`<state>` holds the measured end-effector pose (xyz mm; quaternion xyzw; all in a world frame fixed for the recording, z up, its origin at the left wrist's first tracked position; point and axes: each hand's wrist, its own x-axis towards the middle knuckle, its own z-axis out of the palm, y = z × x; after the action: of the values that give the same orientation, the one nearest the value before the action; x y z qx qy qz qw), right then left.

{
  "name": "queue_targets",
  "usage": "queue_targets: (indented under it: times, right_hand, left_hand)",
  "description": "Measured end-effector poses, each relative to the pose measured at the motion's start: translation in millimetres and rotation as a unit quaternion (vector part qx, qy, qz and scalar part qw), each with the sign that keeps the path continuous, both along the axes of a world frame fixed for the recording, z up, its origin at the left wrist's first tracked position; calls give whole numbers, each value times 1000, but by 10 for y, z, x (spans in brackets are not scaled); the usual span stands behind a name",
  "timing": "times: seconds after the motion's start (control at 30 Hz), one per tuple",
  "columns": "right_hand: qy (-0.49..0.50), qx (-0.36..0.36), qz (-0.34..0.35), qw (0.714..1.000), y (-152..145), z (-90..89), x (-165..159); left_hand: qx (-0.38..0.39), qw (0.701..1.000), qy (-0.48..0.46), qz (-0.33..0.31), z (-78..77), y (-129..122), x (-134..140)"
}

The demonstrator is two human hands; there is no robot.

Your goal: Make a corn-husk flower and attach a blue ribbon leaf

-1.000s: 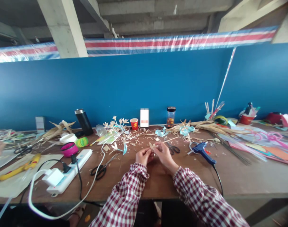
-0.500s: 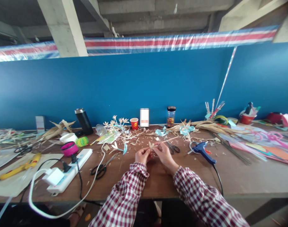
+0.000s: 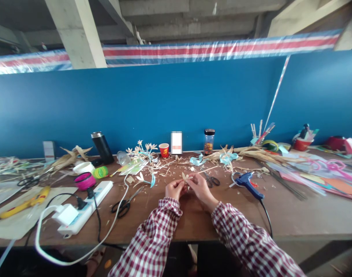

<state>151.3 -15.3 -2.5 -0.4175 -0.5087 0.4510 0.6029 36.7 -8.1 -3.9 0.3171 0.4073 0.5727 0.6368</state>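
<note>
A small pale flower, apparently of dried husk petals, is held above the table between my two hands. My left hand pinches it low on the left side. From the right, my right hand closes thumb and fingers on its petals. The stem end is hidden by my fingers. Just behind my right hand lie dark-handled scissors. A finished-looking flower with a blue-wrapped stem rests to the left, close to another pair of black scissors.
A blue glue gun with its cord lies to the right. Left stand a white power strip and a yellow glue gun. A red paper cup, a lidded jar and a black flask line the back, amid husk scraps.
Almost nothing differs. Both hands stay in place around the flower, and the view tilts very slightly.
</note>
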Motion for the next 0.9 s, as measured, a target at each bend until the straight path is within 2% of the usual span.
queue_targets:
  times: [0.13,0.4,0.57,0.9]
  right_hand:
    - [-22,8,-17,1000,16,-20,12]
    - [-8,9,-25,1000,29,-32,9]
    - [-16,14,-38,999,14,6,11]
    - [9,15,-14,1000,22,-31,0]
  left_hand:
    - [4,1000,15,-3,-19,5,3]
    - [15,999,22,-17,-2,-17,1]
    - [3,1000,-5,-15,43,-42,7]
    - [-21,999,-41,-18,66,-36,-10]
